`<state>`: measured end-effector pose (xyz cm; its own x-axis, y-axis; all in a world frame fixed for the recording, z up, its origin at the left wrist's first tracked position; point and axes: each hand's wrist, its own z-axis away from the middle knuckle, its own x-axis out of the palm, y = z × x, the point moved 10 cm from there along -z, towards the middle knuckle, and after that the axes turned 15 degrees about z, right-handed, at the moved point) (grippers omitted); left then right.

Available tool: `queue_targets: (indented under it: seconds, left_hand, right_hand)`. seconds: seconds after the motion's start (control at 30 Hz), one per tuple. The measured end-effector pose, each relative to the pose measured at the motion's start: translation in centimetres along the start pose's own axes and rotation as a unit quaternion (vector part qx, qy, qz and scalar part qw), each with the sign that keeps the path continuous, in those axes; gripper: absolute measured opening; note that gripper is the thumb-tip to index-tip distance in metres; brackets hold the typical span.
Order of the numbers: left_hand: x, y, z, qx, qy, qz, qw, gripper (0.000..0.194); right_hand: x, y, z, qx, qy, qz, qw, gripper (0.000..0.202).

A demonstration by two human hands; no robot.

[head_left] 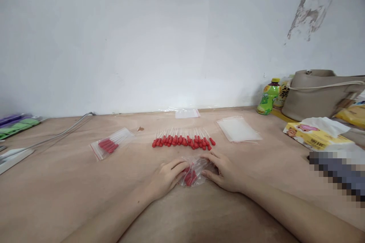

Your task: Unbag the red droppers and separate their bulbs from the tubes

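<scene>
A clear plastic bag with red-bulbed droppers inside [191, 177] lies on the table between my hands. My left hand [169, 176] has its fingers closed on the bag's left side. At the bag's right end, my right hand [224, 171] grips the plastic with thumb and fingers. Just beyond them, a row of loose droppers with red bulbs [184, 141] lies side by side, clear stems toward the wall. Another bag of red-bulbed droppers [110, 144] rests to the left. A stack of flat clear bags [238, 129] is to the right of the row.
One flat bag [186, 113] lies by the wall. At right are a green bottle [268, 97], a beige handbag [313, 95], a yellow tissue pack [316, 136] and a pixelated dark object [339, 174]. A grey cable [65, 131] and green and purple packets [19, 123] are left.
</scene>
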<state>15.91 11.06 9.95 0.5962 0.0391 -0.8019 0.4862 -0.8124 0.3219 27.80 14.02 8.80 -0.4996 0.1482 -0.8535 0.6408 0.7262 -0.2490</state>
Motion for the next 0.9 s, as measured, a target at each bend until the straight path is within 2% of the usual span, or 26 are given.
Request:
queue_targets:
  seconds: [0.17, 0.3, 0.37, 0.47, 0.5, 0.57, 0.6, 0.67, 0.73, 0.77, 0.8, 0.83, 0.87, 0.9]
  left_hand:
    - [-0.6, 0.1, 0.0, 0.020, 0.025, 0.054, 0.998, 0.028]
    - [-1.8, -1.2, -0.4, -0.042, 0.068, 0.153, 0.985, 0.023]
    - [-2.7, -2.2, -0.6, -0.081, 0.072, 0.191, 0.976, 0.022]
    - [-4.6, -3.8, -0.6, -0.151, 0.023, 0.240, 0.959, 0.021]
    - [-5.2, -4.4, -0.4, -0.187, -0.022, 0.247, 0.951, 0.021]
    - [-7.8, -5.1, 0.2, -0.224, -0.079, 0.236, 0.942, 0.022]
    - [-9.8, -5.4, 0.4, -0.227, -0.072, 0.221, 0.946, 0.022]
    - [-13.9, -5.9, 0.8, -0.231, -0.025, 0.194, 0.953, 0.021]
    - [-17.8, -6.7, 1.3, -0.241, 0.101, 0.161, 0.952, 0.025]
    - [-19.1, -6.7, 1.5, -0.235, 0.167, 0.143, 0.947, 0.026]
    - [-19.7, -6.6, 1.6, -0.225, 0.220, 0.123, 0.941, 0.027]
    - [-19.5, -6.4, 1.3, -0.208, 0.251, 0.102, 0.940, 0.026]
    - [-18.7, -6.2, 0.7, -0.194, 0.260, 0.074, 0.943, 0.026]
    - [-17.2, -5.8, -0.5, -0.176, 0.241, 0.041, 0.954, 0.026]
  right_hand:
    - [0.1, 0.0, -0.1, -0.002, -0.008, -0.006, 1.000, 0.035]
    - [0.2, 0.0, -0.1, 0.005, -0.021, -0.006, 1.000, 0.036]
    - [0.3, 0.2, 0.0, 0.011, -0.025, 0.000, 1.000, 0.036]
    - [0.5, 0.4, 0.1, 0.016, -0.028, 0.005, 0.999, 0.033]
    - [0.6, 0.5, 0.1, 0.017, -0.029, 0.006, 0.999, 0.032]
    - [0.6, 0.6, 0.1, 0.019, -0.028, 0.008, 0.999, 0.031]
    - [0.5, 0.6, 0.1, 0.020, -0.027, 0.010, 0.999, 0.030]
    - [0.5, 0.6, 0.1, 0.021, -0.026, 0.012, 0.999, 0.030]
    - [0.5, 0.5, 0.1, 0.023, -0.029, 0.013, 0.999, 0.029]
    - [0.5, 0.5, 0.1, 0.023, -0.031, 0.012, 0.999, 0.029]
    - [0.5, 0.5, 0.1, 0.023, -0.032, 0.012, 0.999, 0.028]
    - [0.5, 0.5, 0.1, 0.022, -0.032, 0.011, 0.999, 0.027]
    - [0.5, 0.5, 0.1, 0.021, -0.031, 0.010, 0.999, 0.027]
    - [0.5, 0.4, 0.1, 0.020, -0.029, 0.009, 0.999, 0.027]
